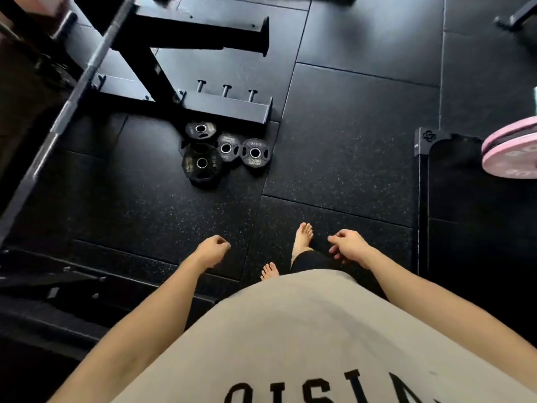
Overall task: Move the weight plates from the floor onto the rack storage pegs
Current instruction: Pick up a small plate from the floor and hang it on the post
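Observation:
Several small black weight plates point(225, 151) lie in a loose pile on the black rubber floor, some overlapping, each with a metal-ringed centre hole. Just behind them stands the black rack base point(232, 107) with three short upright pegs point(225, 90), all bare. My left hand point(213, 251) hangs low at centre, fingers curled into a loose fist, holding nothing. My right hand point(347, 247) hangs beside my leg, fingers loosely curled, also holding nothing. Both hands are well short of the plates.
A barbell point(87, 68) runs diagonally across the upper left above the rack frame. Pink bumper plates point(511, 154) sit at the right edge over a black platform point(424, 146). More black frame lies at the lower left. My bare feet point(302, 239) stand on the mat.

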The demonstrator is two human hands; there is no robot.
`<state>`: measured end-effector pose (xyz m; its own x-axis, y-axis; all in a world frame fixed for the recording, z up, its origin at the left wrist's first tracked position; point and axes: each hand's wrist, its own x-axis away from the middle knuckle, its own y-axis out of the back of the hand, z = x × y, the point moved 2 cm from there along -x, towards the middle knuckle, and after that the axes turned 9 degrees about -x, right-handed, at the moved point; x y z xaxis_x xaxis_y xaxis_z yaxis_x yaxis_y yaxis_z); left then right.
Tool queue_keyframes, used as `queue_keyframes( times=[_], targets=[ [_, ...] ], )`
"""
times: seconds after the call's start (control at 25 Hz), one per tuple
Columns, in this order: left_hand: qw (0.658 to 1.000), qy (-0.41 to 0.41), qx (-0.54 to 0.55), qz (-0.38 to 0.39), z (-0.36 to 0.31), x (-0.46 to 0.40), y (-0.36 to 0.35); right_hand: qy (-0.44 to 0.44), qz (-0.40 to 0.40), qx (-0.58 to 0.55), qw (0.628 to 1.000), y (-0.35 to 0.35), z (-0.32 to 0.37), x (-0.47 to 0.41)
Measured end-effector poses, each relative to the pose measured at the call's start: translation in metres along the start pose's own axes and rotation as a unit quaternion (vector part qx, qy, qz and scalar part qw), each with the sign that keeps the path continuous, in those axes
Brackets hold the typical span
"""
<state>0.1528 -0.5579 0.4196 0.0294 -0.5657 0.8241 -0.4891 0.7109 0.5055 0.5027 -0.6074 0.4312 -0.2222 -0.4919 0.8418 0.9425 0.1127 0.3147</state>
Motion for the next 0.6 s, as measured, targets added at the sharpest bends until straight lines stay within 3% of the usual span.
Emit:
queue_keyframes(
  times=[0.4,0.6],
  targets=[
    [0.992,0.094,0.082,0.028,-0.118,-0.128,0.097,-0.053,0.067,0.067,0.994,0.043,0.206,-0.181],
    [0.985,0.134,0.104,0.022,-0.141,-0.249,0.128,-0.076,0.088,0.106,0.988,0.026,0.282,-0.294]
  ],
)
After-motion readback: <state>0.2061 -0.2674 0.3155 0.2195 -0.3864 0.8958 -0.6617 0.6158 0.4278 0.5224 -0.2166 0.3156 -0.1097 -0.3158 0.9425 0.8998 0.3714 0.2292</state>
